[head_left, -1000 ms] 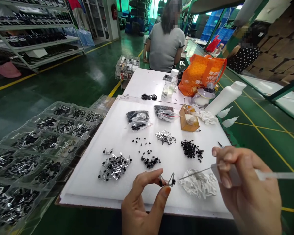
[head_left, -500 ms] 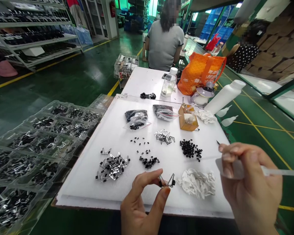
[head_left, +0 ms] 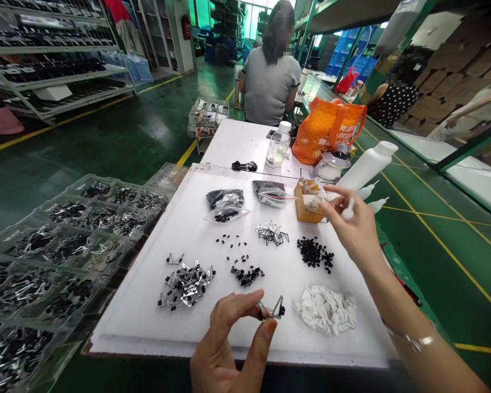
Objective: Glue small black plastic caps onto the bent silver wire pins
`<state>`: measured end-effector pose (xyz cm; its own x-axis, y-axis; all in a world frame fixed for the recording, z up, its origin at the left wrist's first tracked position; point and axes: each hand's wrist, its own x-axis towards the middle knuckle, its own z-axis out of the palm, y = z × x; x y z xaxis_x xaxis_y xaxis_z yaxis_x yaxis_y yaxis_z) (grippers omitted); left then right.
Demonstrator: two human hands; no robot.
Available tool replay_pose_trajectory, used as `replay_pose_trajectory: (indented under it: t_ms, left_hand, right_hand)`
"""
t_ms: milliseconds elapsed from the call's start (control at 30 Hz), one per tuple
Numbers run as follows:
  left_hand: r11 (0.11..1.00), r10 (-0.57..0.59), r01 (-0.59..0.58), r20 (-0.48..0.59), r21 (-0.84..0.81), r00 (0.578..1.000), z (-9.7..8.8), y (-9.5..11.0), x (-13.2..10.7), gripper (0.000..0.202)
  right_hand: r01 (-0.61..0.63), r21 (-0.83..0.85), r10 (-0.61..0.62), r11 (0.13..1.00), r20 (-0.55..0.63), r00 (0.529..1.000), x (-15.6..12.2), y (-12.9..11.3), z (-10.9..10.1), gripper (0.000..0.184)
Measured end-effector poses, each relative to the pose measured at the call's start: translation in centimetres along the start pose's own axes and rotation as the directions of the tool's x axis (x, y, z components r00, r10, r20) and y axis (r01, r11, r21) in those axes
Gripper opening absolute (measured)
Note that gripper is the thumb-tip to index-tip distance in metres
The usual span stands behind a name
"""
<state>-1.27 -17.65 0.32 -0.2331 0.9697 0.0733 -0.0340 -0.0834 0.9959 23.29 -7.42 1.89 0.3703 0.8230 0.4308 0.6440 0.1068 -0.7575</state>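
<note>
Near the front edge of the table, my left hand (head_left: 233,338) pinches a small bent-wire metal clip (head_left: 276,310) with black ends between thumb and forefinger. My right hand (head_left: 354,226) reaches out to the wooden box (head_left: 309,210) at the back right, fingers curled. A white plastic dropper (head_left: 347,210) shows among those fingers, partly covered. Thumb and forefinger are close to the small glass items in the box; whether they grip one I cannot tell. Left of my left hand lies a pile of metal clips (head_left: 190,284). Beyond it are small black caps (head_left: 247,274).
A crumpled white cloth (head_left: 325,310) lies at the right front, with more black caps (head_left: 315,252) behind it. Loose wire pieces (head_left: 272,233) and bags (head_left: 227,203) sit mid-table. A white bottle (head_left: 368,166) stands behind the box. Compartment trays (head_left: 69,240) line the left side.
My right hand has gone forward and left from the right front to the wooden box, taking the white dropper along. My left hand keeps its pinch on the clip.
</note>
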Motion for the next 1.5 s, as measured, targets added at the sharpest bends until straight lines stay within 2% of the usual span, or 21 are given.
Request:
replay_pose_trajectory:
  t_ms: [33,67,100,133,200,233,300,400,600,633,800,1033,1200,1500]
  left_hand:
    - [0.997,0.069,-0.069,0.004,0.021,0.998,0.0,0.0,0.0,0.017]
    - [0.988,0.147,-0.147,0.016,0.05,0.989,0.0,0.0,0.1,0.021]
    - [0.969,0.23,-0.232,0.035,0.085,0.973,-0.1,0.0,0.1,0.027]
    - [0.94,0.314,-0.32,0.064,0.119,0.947,-0.2,0.0,0.2,0.032]
    - [0.866,0.447,-0.467,0.144,0.178,0.883,-0.3,0.0,0.3,0.039]
    - [0.826,0.497,-0.528,0.189,0.196,0.847,-0.4,0.0,0.4,0.041]
    - [0.765,0.557,-0.604,0.243,0.221,0.794,-0.4,0.1,0.5,0.042]
    - [0.712,0.606,-0.658,0.259,0.244,0.752,-0.6,0.1,0.7,0.042]
    - [0.628,0.645,-0.745,0.385,0.224,0.66,-1.2,0.0,1.1,0.045]
    - [0.625,0.644,-0.746,0.388,0.23,0.659,-1.1,0.0,1.1,0.044]
    - [0.672,0.591,-0.682,0.345,0.29,0.729,-0.7,0.2,0.8,0.039]
    - [0.626,0.608,-0.727,0.408,0.281,0.681,-0.9,0.4,1.0,0.038]
    - [0.633,0.565,-0.704,0.429,0.322,0.705,-0.9,0.7,0.8,0.04]
    - [0.619,0.551,-0.699,0.437,0.358,0.711,-1.0,0.6,0.9,0.042]
  right_hand:
    - [-0.069,0.113,0.059,0.991,0.084,0.995,-1.7,-0.9,-0.1,0.035]
    - [-0.158,0.217,0.104,0.963,0.238,0.966,-3.6,-1.9,-0.2,0.033]
    - [-0.243,0.301,0.109,0.922,0.399,0.911,-5.5,-2.9,-0.4,0.032]
    - [-0.319,0.351,0.085,0.881,0.545,0.834,-7.2,-3.9,-0.7,0.034]
    - [-0.436,0.388,0.089,0.812,0.656,0.749,-10.0,-5.5,-1.1,0.032]
    - [-0.471,0.399,0.097,0.787,0.674,0.733,-10.9,-6.1,-1.2,0.03]
    - [-0.484,0.418,0.116,0.769,0.653,0.748,-11.9,-6.8,-1.4,0.024]
    - [-0.438,0.43,0.112,0.789,0.6,0.792,-12.1,-6.9,-1.4,0.015]
    - [-0.427,0.419,0.13,0.802,0.575,0.808,-12.1,-6.8,-1.3,0.013]
    - [-0.425,0.419,0.131,0.802,0.571,0.81,-12.2,-6.8,-1.3,0.014]
    - [-0.441,0.427,0.13,0.789,0.586,0.8,-12.2,-6.5,-1.2,0.01]
    - [-0.527,0.465,0.142,0.712,0.639,0.756,-13.0,-5.8,-0.9,0.005]
    - [-0.566,0.496,0.176,0.659,0.629,0.757,-13.5,-5.7,-0.7,0.008]
    - [-0.559,0.499,0.185,0.662,0.614,0.767,-13.8,-5.1,-0.6,0.013]
